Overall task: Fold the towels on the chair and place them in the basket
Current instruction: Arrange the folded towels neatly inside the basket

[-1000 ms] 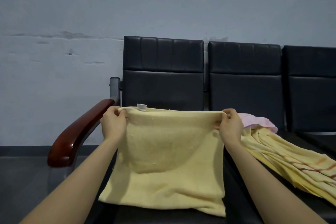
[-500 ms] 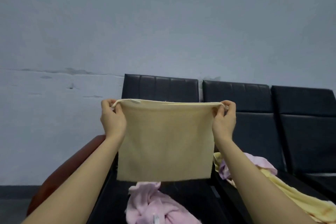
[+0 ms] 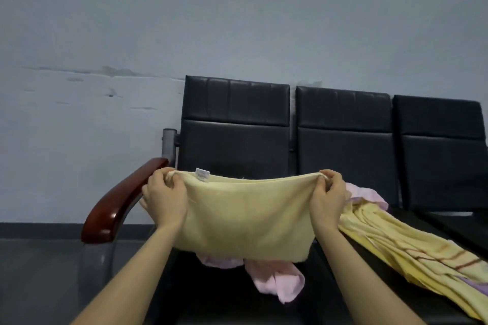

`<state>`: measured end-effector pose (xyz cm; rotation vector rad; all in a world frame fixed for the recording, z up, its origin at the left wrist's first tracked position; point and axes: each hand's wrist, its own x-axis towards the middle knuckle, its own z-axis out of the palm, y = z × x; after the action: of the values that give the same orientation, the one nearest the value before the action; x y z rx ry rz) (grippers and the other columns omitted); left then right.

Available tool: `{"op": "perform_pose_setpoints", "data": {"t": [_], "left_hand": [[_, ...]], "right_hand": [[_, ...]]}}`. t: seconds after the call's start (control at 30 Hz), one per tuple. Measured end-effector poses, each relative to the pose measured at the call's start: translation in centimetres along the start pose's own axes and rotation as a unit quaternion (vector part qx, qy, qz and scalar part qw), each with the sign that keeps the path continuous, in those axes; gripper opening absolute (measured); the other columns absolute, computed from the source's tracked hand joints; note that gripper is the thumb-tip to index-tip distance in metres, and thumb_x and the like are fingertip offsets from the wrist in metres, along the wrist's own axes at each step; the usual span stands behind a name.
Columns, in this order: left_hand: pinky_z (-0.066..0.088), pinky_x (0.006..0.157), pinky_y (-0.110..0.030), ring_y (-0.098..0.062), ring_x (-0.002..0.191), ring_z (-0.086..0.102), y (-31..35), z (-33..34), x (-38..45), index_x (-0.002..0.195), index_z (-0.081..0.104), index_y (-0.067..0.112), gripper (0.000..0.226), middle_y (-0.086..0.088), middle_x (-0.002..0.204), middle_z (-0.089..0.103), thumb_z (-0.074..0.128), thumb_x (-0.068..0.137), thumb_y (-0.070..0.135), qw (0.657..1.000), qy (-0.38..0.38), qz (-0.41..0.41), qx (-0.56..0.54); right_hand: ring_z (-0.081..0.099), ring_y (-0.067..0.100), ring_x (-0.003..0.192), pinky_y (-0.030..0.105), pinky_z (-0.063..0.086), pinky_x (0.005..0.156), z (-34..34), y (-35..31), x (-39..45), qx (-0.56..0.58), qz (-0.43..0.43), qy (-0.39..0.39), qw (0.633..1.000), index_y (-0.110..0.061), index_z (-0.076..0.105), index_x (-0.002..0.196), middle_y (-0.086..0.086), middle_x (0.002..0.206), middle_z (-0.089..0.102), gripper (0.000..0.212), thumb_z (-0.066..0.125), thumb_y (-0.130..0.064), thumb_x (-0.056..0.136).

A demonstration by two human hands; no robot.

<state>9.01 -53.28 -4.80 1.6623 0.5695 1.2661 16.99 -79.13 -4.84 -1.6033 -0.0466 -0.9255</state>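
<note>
Low in the middle of the frame, a pale yellow terry towel [image 3: 245, 216] hangs doubled over in the air above the seat of the leftmost black padded chair [image 3: 235, 124]. Its top edge sags slightly between two pinching grips: the left hand [image 3: 165, 198] curls round the left corner, just beside the small white label [image 3: 202, 174], and the right hand [image 3: 328, 196] curls round the right corner. This towel looks only part-folded, and at least one more fold seems needed before it is ready to be put away. Much is left. A crumpled pink towel [image 3: 274, 280] lies unfolded on the seat below the hanging cloth. To the lower right, a long yellow towel with brown stripes [image 3: 412, 245] sprawls across the next seat, with a bit of another pink cloth [image 3: 367, 196] at its upper end. No basket is in view, so whether any towel has gone in cannot be told. The red-brown wooden armrest [image 3: 124, 198] stands at centre left.
</note>
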Motion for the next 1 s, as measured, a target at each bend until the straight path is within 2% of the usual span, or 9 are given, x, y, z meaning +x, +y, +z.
{"op": "perform_pose_setpoints", "data": {"t": [0.13, 0.27, 0.37, 0.47, 0.63, 0.77, 0.9, 1.0], "left_hand": [[0.029, 0.102, -0.044, -0.029, 0.106, 0.052, -3.6, -0.1, -1.6, 0.098, 0.061, 0.014, 0.014, -0.006, 0.106, 0.063, 0.049, 0.09, 0.016, 0.997, -0.029, -0.031, 0.066], [0.029, 0.1, -0.043, -0.03, 0.104, 0.055, -7.2, 0.3, -2.7, 0.106, 0.06, 0.012, 0.018, -0.009, 0.107, 0.063, 0.048, 0.094, 0.017, 0.983, -0.1, -0.05, 0.146], [0.034, 0.099, -0.044, -0.031, 0.106, 0.056, -9.5, 1.3, -3.2, 0.112, 0.061, 0.013, 0.022, -0.01, 0.112, 0.063, 0.047, 0.095, 0.015, 0.972, -0.147, -0.06, 0.175], [0.041, 0.096, -0.046, -0.031, 0.105, 0.056, -10.7, 2.4, -3.0, 0.114, 0.061, 0.012, 0.024, -0.011, 0.116, 0.062, 0.046, 0.094, 0.014, 0.971, -0.149, -0.066, 0.177], [0.039, 0.099, -0.049, -0.029, 0.104, 0.056, -11.1, 4.5, -1.3, 0.11, 0.061, 0.011, 0.022, -0.009, 0.115, 0.06, 0.045, 0.095, 0.015, 0.982, -0.108, -0.046, 0.146], [0.031, 0.103, -0.041, -0.026, 0.104, 0.055, -11.5, 6.7, 0.5, 0.11, 0.06, 0.012, 0.02, -0.007, 0.114, 0.061, 0.046, 0.096, 0.016, 0.983, -0.097, -0.032, 0.151], [0.029, 0.099, -0.038, -0.027, 0.101, 0.055, -13.1, 8.7, 1.8, 0.107, 0.061, 0.012, 0.018, -0.009, 0.11, 0.061, 0.046, 0.097, 0.015, 0.978, -0.104, -0.014, 0.179], [0.031, 0.099, -0.041, -0.03, 0.107, 0.052, -14.7, 9.7, 2.0, 0.117, 0.06, 0.011, 0.025, -0.012, 0.119, 0.059, 0.046, 0.097, 0.016, 0.961, -0.145, -0.012, 0.237]], "right_hand": [[0.044, 0.029, 0.106, 0.047, 0.038, 0.097, -0.2, 3.2, -2.7, -0.054, 0.042, -0.013, 0.998, -0.016, 0.063, 0.095, -0.008, 0.083, 0.05, 0.015, 0.049, -0.013, 0.092], [0.049, 0.02, 0.103, 0.047, 0.033, 0.103, -0.2, 6.3, -4.4, -0.127, 0.097, -0.074, 0.984, -0.026, 0.061, 0.092, -0.003, 0.091, 0.058, 0.016, 0.048, -0.015, 0.092], [0.056, 0.024, 0.098, 0.04, 0.043, 0.089, 0.2, 8.5, -4.9, -0.136, 0.162, -0.117, 0.97, -0.02, 0.064, 0.096, 0.001, 0.095, 0.061, 0.02, 0.046, -0.013, 0.092], [0.053, 0.021, 0.094, 0.035, 0.042, 0.08, 0.6, 10.2, -5.1, -0.138, 0.195, -0.121, 0.964, -0.018, 0.062, 0.099, 0.004, 0.102, 0.061, 0.021, 0.043, -0.012, 0.093], [0.053, 0.019, 0.099, 0.034, 0.042, 0.083, 2.3, 11.6, -3.6, -0.127, 0.169, -0.086, 0.974, -0.016, 0.059, 0.107, 0.005, 0.111, 0.059, 0.02, 0.043, -0.014, 0.096], [0.053, 0.02, 0.1, 0.037, 0.044, 0.086, 4.6, 12.3, -1.7, -0.125, 0.149, -0.078, 0.978, -0.014, 0.06, 0.109, 0.006, 0.112, 0.059, 0.021, 0.043, -0.014, 0.097], [0.056, 0.022, 0.1, 0.045, 0.047, 0.091, 6.4, 14.2, -0.8, -0.16, 0.147, -0.097, 0.971, -0.015, 0.06, 0.108, 0.005, 0.111, 0.059, 0.019, 0.044, -0.015, 0.097], [0.057, 0.024, 0.101, 0.049, 0.044, 0.096, 7.4, 16.0, -1.1, -0.198, 0.17, -0.123, 0.957, -0.021, 0.059, 0.108, 0.005, 0.112, 0.06, 0.018, 0.044, -0.017, 0.098]]}}
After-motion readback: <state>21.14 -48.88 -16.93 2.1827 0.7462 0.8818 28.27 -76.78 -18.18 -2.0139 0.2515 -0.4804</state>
